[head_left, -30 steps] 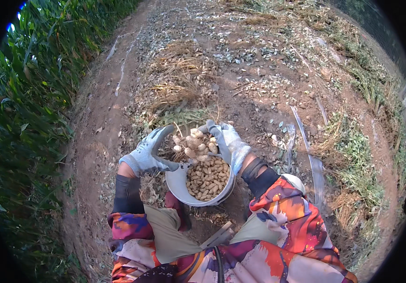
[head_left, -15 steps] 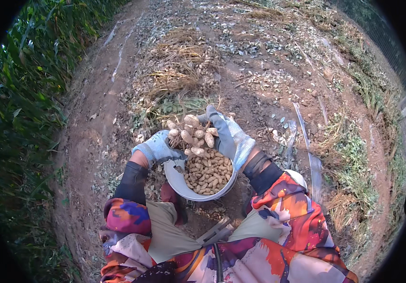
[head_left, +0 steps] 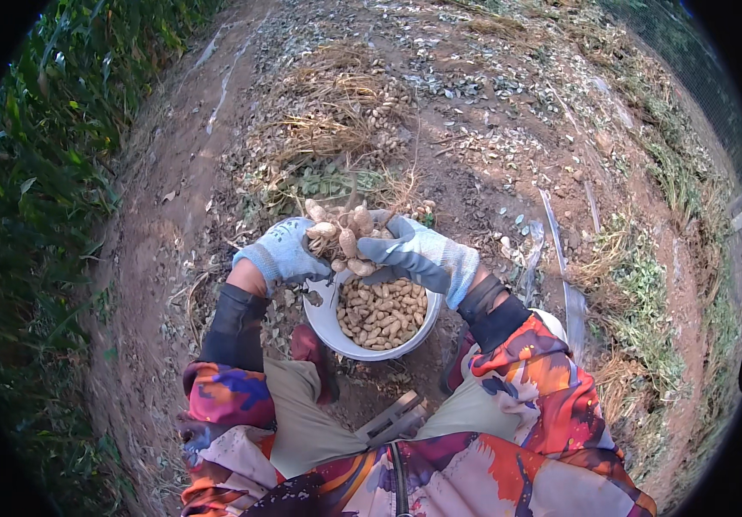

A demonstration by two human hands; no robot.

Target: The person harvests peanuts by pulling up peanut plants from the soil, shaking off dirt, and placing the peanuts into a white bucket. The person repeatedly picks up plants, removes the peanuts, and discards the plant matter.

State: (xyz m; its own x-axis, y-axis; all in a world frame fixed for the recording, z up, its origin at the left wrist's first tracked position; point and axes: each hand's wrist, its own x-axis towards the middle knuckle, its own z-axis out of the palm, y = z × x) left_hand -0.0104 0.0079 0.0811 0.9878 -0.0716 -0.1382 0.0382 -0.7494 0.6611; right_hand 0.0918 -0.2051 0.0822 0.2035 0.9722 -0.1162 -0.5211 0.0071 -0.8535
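Cupping a cluster of pale tan peanut pods (head_left: 342, 231) between them, the two gloved hands meet just above the far rim of a round white plastic bowl (head_left: 329, 320). The left hand (head_left: 283, 252), in a blue-grey knit glove, curls its fingers (head_left: 312, 260) under the cluster from the left; the right hand (head_left: 420, 256), in one matching glove, closes its fingers (head_left: 381, 250) on it from the right. About eight pods show in the cluster. The one bowl sits on the bare brown soil (head_left: 164, 224) between the person's knees, filled with too many loose peanuts (head_left: 381, 312) to count. Beyond lies one heap of dry uprooted peanut plants (head_left: 336, 121). Tall green crop (head_left: 35, 189) lines the left.
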